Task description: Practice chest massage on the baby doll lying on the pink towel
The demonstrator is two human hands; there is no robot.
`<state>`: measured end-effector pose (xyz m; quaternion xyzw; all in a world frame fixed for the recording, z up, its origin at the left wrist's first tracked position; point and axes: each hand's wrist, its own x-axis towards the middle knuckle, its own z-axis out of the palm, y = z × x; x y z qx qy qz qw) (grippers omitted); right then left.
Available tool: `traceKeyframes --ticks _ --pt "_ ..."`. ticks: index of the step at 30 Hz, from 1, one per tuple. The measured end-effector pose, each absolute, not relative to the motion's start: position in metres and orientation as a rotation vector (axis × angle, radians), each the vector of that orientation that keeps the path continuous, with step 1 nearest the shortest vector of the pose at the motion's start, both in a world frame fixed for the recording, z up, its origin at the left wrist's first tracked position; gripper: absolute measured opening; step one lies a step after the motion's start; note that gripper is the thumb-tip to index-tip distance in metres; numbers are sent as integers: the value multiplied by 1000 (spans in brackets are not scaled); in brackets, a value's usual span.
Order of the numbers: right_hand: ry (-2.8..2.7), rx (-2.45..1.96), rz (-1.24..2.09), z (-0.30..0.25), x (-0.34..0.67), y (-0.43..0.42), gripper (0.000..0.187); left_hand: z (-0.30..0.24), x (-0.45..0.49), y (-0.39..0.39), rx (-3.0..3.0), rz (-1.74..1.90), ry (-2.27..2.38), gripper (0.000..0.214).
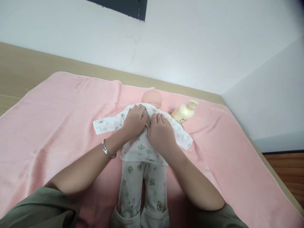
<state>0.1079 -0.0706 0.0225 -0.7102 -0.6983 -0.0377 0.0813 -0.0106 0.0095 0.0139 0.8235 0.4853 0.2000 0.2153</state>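
1. The doll [152, 97] lay stretched out on a pink sheet [78, 126], its rounded head toward the wall [185, 53] and its trouser legs toward the person.
2. It wore a white printed top [140, 150], both sleeves spread outward, and matching trousers [130, 180].
3. The left hand [135, 122] rested on the upper front of the top, fingers bent over the cloth beside a grey strip [147, 120] at the opening.
4. The right hand [161, 133] lay just across that strip, its thumb next to it; whether either hand was pinching the fabric could not be told.
5. A silver bracelet [108, 149] circled the left wrist.
6. A pale yellow pump bottle [184, 112] lay beside the top's sleeve on the right of the view.
7. Beige bench [21, 69] showed beyond the sheet.
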Motion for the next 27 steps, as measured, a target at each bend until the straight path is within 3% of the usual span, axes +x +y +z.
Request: traceKeyframes --ticks 4,11,17,27 --pt "-2038 -2059 14 25 117 -58 53 10 -4 -7 2345 500 1409 56" --pt "-2030 -2109 77 15 143 -39 61 24 0 -29 2416 355 1338 56" --pt "-2124 -2065 -29 22 108 -75 62 23 -9 1 2255 548 1321 39" --pt "-1914 -1962 180 5 129 -45 64 -8 -2 -4 2171 756 1372 53"
